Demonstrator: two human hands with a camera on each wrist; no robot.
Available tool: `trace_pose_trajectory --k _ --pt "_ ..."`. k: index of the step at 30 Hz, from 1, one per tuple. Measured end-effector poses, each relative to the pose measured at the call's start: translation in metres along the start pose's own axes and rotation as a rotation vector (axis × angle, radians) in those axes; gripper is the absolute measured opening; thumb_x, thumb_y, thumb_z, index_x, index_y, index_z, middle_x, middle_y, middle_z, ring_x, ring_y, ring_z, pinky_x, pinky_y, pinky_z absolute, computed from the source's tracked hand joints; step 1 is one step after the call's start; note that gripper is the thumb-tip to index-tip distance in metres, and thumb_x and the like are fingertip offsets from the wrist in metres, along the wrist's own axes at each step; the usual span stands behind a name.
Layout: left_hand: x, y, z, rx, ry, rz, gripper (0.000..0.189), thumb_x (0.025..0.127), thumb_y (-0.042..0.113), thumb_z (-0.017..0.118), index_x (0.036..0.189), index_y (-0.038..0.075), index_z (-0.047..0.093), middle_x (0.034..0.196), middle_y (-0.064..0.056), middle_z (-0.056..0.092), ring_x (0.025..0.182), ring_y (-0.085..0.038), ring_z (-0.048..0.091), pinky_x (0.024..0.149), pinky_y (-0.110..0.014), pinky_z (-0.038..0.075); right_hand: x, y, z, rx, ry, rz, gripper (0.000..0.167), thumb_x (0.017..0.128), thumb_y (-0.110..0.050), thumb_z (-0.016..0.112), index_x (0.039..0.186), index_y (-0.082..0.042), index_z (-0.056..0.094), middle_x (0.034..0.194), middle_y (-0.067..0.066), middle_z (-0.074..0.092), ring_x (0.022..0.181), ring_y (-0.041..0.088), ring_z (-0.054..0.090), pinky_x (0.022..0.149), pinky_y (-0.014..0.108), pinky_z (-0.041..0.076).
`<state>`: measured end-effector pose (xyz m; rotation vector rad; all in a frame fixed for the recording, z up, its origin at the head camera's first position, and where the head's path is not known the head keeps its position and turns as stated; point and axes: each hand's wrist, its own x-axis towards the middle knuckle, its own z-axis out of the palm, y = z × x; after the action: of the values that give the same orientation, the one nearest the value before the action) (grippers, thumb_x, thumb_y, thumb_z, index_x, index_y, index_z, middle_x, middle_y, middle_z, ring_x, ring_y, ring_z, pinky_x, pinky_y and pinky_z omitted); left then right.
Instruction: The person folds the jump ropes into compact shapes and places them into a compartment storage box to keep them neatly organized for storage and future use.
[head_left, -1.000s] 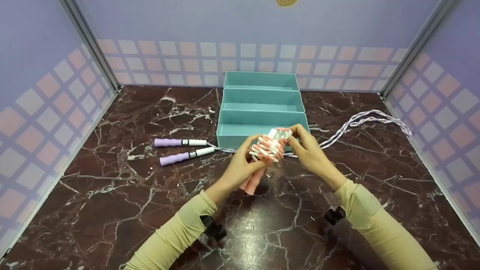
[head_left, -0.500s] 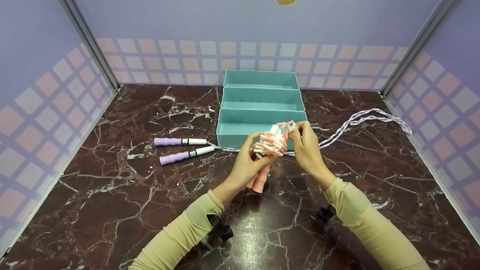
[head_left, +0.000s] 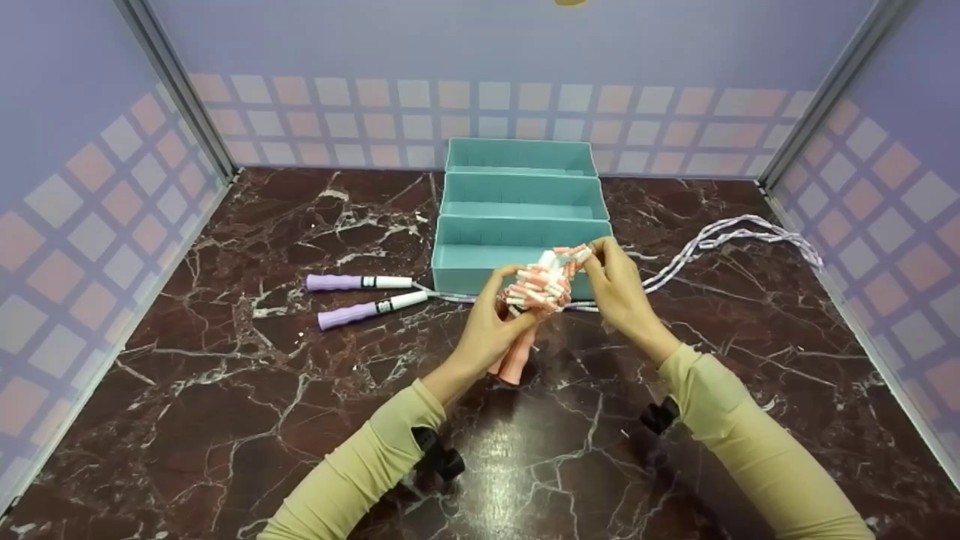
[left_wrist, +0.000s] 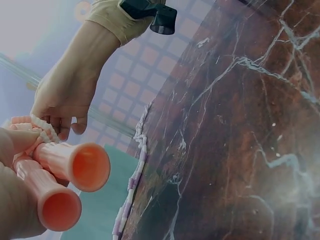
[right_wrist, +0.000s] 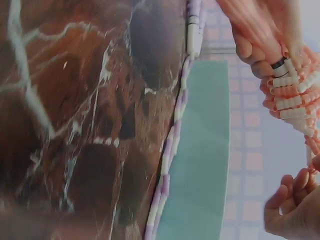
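Observation:
A jump rope [head_left: 538, 288] with pink and white beads is bundled round its two pink handles [left_wrist: 90, 167], held up over the table. My left hand [head_left: 484, 330] grips the bundle and the handles, whose hollow ends point down toward me. With thumb and fingers my right hand [head_left: 619, 289] pinches a beaded loop at the bundle's upper right. In the right wrist view the wound beads [right_wrist: 292, 97] sit just past a black band on a handle. Behind the hands stands a teal organizer [head_left: 517, 256] with three compartments.
A second jump rope with lilac handles [head_left: 349, 315] lies left of the organizer. Its purple and white beaded cord [head_left: 675, 264] runs along the organizer's front and loops out to the right. Patterned panels [head_left: 495, 112] enclose the marble-look table [head_left: 315, 420] at the back and sides.
Both hands rose slightly with the pink rope, the left also shifting right, and then stayed nearly still. The lilac rope and the organizer have not moved.

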<state>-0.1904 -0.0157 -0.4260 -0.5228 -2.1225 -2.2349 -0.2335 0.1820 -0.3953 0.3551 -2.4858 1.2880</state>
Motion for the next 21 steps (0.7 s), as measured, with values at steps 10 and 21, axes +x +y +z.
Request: trace_pose_trajectory --k 10,21 --pt "0.013 -0.002 -0.01 0.216 0.018 0.005 0.059 0.085 0.003 0.076 0.139 0.008 0.052 0.119 -0.018 0.066 0.079 -0.012 0.063 0.068 -0.024 0.056 -0.009 -0.004 -0.002 -0.431 0.214 -0.544 0.009 0.092 -0.002 0.061 0.093 0.002 0.053 0.087 0.018 0.053 0.081 0.034 0.049 0.07 0.043 0.042" --pt "0.028 0.002 -0.012 0.1 -0.033 -0.054 0.061 0.083 -0.003 0.07 0.141 0.008 0.051 0.118 -0.02 0.067 0.083 -0.014 0.065 0.073 -0.026 0.059 -0.006 -0.008 -0.003 -0.441 0.22 -0.572 0.008 0.094 -0.001 0.061 0.096 0.002 0.055 0.091 0.019 0.056 0.085 0.035 0.051 0.071 0.043 0.042"
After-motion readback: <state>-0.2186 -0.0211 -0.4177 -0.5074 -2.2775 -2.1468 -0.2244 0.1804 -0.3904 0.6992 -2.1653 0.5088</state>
